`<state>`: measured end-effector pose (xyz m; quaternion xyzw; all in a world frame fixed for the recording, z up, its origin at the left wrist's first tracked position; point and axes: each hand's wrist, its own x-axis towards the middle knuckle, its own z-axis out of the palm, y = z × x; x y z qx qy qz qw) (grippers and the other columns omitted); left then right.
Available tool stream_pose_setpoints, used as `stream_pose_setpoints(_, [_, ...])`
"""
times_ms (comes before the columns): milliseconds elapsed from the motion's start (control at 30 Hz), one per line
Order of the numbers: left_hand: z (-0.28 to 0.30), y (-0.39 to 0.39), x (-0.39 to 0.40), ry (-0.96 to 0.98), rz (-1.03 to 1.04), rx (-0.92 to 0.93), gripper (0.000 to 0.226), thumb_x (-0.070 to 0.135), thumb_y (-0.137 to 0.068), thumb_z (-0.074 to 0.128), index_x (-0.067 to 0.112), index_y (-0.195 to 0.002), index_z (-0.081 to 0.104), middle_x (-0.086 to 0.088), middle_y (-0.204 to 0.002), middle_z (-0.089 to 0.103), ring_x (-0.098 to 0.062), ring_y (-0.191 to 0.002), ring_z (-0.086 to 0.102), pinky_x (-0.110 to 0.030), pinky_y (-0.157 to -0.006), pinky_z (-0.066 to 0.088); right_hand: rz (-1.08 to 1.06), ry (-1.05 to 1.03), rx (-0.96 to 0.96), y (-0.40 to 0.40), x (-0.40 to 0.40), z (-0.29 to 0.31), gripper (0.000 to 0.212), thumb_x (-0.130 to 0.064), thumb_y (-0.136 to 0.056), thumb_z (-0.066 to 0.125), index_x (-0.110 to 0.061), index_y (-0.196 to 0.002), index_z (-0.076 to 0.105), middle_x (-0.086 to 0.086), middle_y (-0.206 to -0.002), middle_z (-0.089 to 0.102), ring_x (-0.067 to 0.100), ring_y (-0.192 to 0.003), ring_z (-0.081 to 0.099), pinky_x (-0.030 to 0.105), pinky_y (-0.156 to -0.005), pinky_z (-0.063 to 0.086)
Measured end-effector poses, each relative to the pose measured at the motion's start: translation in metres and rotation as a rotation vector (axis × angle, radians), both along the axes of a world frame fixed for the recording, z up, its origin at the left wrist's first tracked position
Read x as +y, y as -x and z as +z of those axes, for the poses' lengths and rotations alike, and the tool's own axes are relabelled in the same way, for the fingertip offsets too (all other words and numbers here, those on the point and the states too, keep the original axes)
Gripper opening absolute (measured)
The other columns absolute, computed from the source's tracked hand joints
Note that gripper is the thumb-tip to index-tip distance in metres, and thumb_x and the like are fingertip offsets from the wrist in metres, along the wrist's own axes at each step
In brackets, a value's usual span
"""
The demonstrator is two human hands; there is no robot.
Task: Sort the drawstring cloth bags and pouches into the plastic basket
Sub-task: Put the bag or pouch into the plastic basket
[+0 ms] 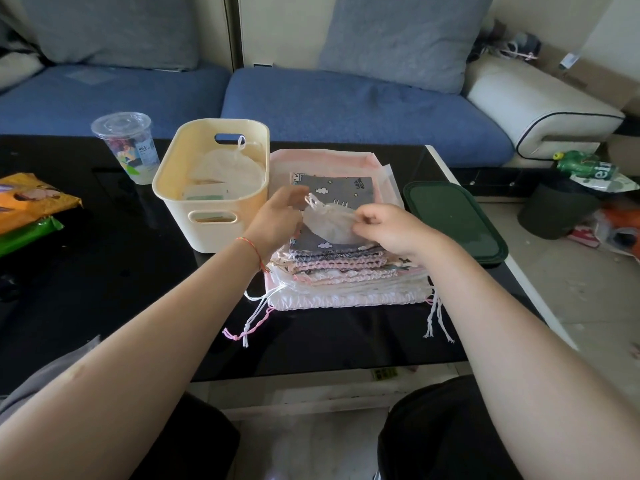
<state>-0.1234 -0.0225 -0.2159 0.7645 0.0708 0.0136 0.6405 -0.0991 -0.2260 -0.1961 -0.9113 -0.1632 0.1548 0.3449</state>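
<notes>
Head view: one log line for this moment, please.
stage: pouch pickup | left hand + right hand: pinch sheer pouch over bag stack | basket: one sheer pouch inside

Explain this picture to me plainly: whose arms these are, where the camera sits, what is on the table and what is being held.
No machine here: a person wears one camera on the head, looking forward and down, so both arms reach in from below. The left hand and right hand together hold a small sheer pouch above a stack of bags on a black table. Left of the stack stands a cream basket that already has a pouch inside. Also on the table: a plastic cup, snack packets and a green lid. A blue sofa is behind.
</notes>
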Motion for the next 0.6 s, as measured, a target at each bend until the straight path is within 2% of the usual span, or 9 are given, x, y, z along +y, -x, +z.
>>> stream_pose_setpoints(67, [-0.008, 0.000, 0.004, -0.199, -0.065, 0.036, 0.044, -0.008, -0.082, 0.047, 0.016, -0.116, 0.062, 0.003, -0.096, 0.064, -0.015, -0.070, 0.056, -0.023, -0.062, 0.049, 0.011, -0.054, 0.065, -0.001, -0.006, -0.002, 0.019, -0.023, -0.100, 0.054, -0.005, -0.098, 0.058, 0.008, -0.091, 0.061, 0.015, -0.085, 0.051, 0.031, -0.075, 0.035])
stream_pose_setpoints(167, [-0.015, 0.000, 0.008, -0.387, -0.126, 0.123, 0.016, 0.008, -0.086, 0.060, 0.013, -0.098, 0.071, -0.002, -0.075, 0.063, -0.014, -0.061, 0.052, -0.023, -0.061, 0.045, -0.032, -0.162, 0.156, -0.003, -0.012, -0.005, 0.017, -0.021, -0.100, 0.054, -0.010, -0.087, 0.055, -0.001, -0.087, 0.057, 0.013, -0.085, 0.050, 0.027, -0.075, 0.034])
stream_pose_setpoints(233, [-0.016, 0.000, 0.010, -0.359, -0.068, 0.111, 0.012, 0.020, -0.089, 0.064, 0.011, -0.086, 0.071, -0.001, -0.068, 0.059, -0.014, -0.061, 0.052, -0.021, -0.062, 0.045, -0.135, -0.249, 0.178, -0.006, -0.012, -0.009, 0.016, -0.019, -0.099, 0.057, -0.015, -0.083, 0.060, -0.002, -0.085, 0.058, 0.013, -0.080, 0.050, 0.025, -0.072, 0.036])
stream_pose_setpoints(333, [-0.020, -0.002, 0.011, -0.276, 0.021, 0.087, 0.032, 0.036, -0.086, 0.071, 0.005, -0.080, 0.070, -0.008, -0.068, 0.064, -0.015, -0.063, 0.056, -0.013, -0.059, 0.047, -0.295, -0.193, 0.093, -0.011, -0.012, -0.014, 0.018, -0.023, -0.096, 0.061, -0.015, -0.081, 0.067, -0.001, -0.075, 0.060, 0.014, -0.065, 0.047, 0.025, -0.060, 0.036])
stream_pose_setpoints(400, [-0.023, -0.002, 0.009, -0.249, 0.046, 0.070, 0.041, 0.039, -0.085, 0.071, -0.002, -0.080, 0.068, -0.018, -0.076, 0.068, -0.019, -0.062, 0.057, -0.025, -0.066, 0.050, -0.340, -0.110, 0.068, -0.013, -0.007, -0.015, 0.021, -0.021, -0.096, 0.061, -0.010, -0.079, 0.066, -0.002, -0.068, 0.055, 0.012, -0.058, 0.044, 0.024, -0.053, 0.033])
stream_pose_setpoints(433, [-0.024, -0.001, 0.007, -0.258, 0.057, 0.061, 0.042, 0.038, -0.086, 0.070, -0.003, -0.080, 0.065, -0.017, -0.073, 0.067, -0.019, -0.059, 0.056, -0.028, -0.065, 0.050, -0.342, -0.069, 0.054, -0.015, -0.003, -0.017, 0.022, -0.019, -0.095, 0.060, -0.008, -0.077, 0.063, 0.000, -0.069, 0.054, 0.014, -0.061, 0.046, 0.025, -0.054, 0.034])
stream_pose_setpoints(533, [-0.020, 0.001, -0.001, -0.230, 0.066, 0.060, 0.033, 0.031, -0.093, 0.064, 0.001, -0.078, 0.061, -0.009, -0.060, 0.063, -0.012, -0.041, 0.055, -0.020, -0.046, 0.045, -0.343, 0.082, 0.016, -0.020, 0.006, -0.023, 0.018, -0.009, -0.093, 0.055, -0.002, -0.077, 0.061, 0.010, -0.078, 0.055, 0.023, -0.074, 0.049, 0.029, -0.062, 0.036])
stream_pose_setpoints(600, [-0.017, 0.000, -0.002, -0.173, -0.003, 0.111, 0.030, 0.031, -0.095, 0.060, 0.003, -0.081, 0.062, -0.005, -0.056, 0.059, -0.011, -0.038, 0.054, -0.022, -0.041, 0.042, -0.334, 0.195, 0.017, -0.020, 0.010, -0.025, 0.022, -0.001, -0.090, 0.048, -0.005, -0.068, 0.051, 0.008, -0.072, 0.049, 0.025, -0.073, 0.046, 0.029, -0.056, 0.031])
